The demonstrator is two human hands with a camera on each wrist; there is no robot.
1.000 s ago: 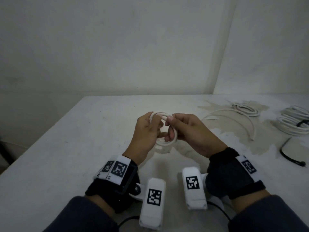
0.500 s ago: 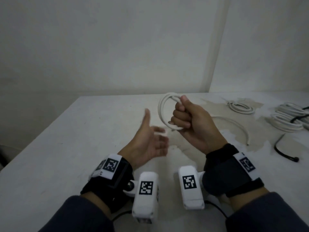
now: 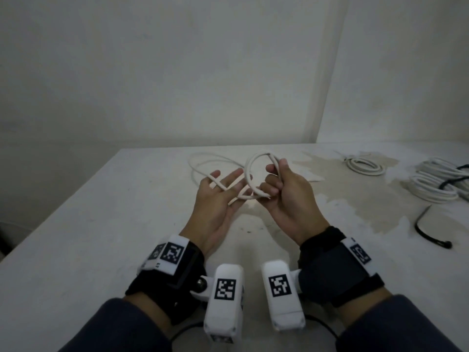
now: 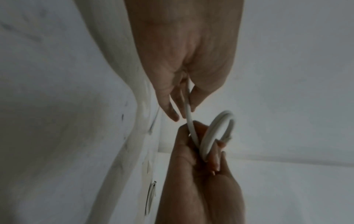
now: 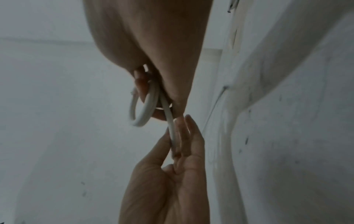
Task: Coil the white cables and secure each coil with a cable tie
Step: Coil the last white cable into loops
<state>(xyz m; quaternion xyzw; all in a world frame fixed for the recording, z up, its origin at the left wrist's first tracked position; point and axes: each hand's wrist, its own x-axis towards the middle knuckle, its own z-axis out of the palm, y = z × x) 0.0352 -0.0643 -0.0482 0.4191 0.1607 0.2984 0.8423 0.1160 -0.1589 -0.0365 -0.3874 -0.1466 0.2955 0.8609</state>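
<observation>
The right hand [image 3: 286, 196] curls round the small coil [image 3: 256, 174] of white cable [image 3: 220, 161], keeping its turns from springing apart above the worktop [image 3: 101, 224]. The left hand [image 3: 218, 196], fingers nearly straight, lets the loose run slide between them, likely feeding the next turn.

white cable [image 3: 250, 171] partly wound into a small upright two-turn coil held above the table, frayed cut end at the top, loose tail running left in a wide loop onto the tabletop, untied.
</observation>
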